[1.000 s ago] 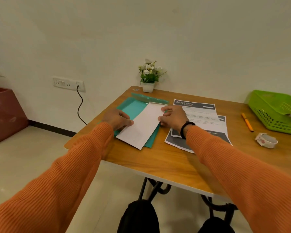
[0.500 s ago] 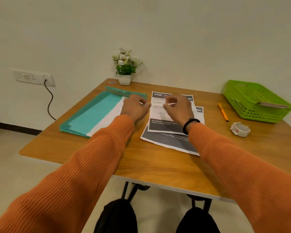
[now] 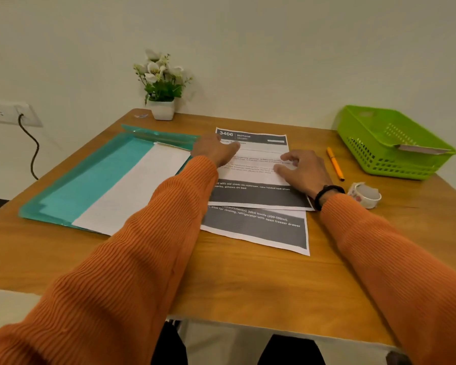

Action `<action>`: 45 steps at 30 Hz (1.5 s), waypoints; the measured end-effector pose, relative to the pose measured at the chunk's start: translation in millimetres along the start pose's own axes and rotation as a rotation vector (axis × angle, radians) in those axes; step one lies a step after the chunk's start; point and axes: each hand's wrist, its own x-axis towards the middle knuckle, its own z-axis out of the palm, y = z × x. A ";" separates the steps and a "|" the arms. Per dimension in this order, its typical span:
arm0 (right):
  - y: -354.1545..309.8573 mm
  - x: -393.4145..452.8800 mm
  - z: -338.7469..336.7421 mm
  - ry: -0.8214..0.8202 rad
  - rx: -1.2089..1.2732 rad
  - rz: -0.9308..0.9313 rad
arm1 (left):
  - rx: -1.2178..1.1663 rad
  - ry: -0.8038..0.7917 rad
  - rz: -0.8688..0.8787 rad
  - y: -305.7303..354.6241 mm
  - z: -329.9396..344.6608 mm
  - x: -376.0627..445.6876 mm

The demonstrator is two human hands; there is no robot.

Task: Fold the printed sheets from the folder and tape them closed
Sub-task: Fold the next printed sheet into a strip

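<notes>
A printed sheet headed "3406 BEDROOM" (image 3: 256,154) lies flat in the middle of the table, on top of a second printed sheet (image 3: 258,230) with a dark band. My left hand (image 3: 216,151) rests on the top sheet's upper left part, fingers pointing right. At the sheet's right edge my right hand (image 3: 304,169) presses down with spread fingers. Left of them lies a teal folder (image 3: 84,183), open, with a blank white sheet (image 3: 140,188) on it. A tape roll (image 3: 365,196) sits just right of my right wrist.
An orange pen (image 3: 334,163) lies between the sheets and a green basket (image 3: 390,146) at the back right, which holds a paper. A small flower pot (image 3: 162,101) stands at the back edge by the wall. A wall socket with a cable (image 3: 29,146) is at the left.
Both hands left the white sheet on the folder and moved right onto the top printed sheet, then spread apart on it. The view has turned right and come closer.
</notes>
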 end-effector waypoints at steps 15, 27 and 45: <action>10.8 -1.3 0.3 0.058 0.182 0.021 | -0.073 0.246 0.065 -32.4 17.3 26.5; 11.0 4.6 -5.9 0.358 0.596 0.150 | -0.811 -0.066 -0.156 -24.0 -12.3 15.9; 15.7 7.1 -18.8 -0.032 1.037 0.236 | -0.821 -0.005 -0.066 -33.4 0.4 12.5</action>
